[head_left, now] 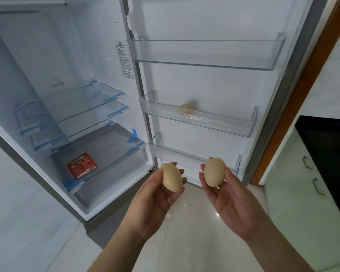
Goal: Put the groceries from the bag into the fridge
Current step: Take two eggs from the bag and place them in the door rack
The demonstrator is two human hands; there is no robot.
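Left hand (155, 195): we curl our fingers round the left egg (172, 177)
Right hand (230, 197): we pinch the right egg (214, 172)
Middle door shelf (234, 128): a third egg (185, 108) lies near its left end
Fridge drawer lid (114, 146): red packet (82, 165) at its front left corner

Just the one head cam here (wide-angle, so edges are bending), looking forward and down from standing height, sitting close to the open fridge (71, 107) and its door shelves (200, 118), floor (194, 222) showing below.
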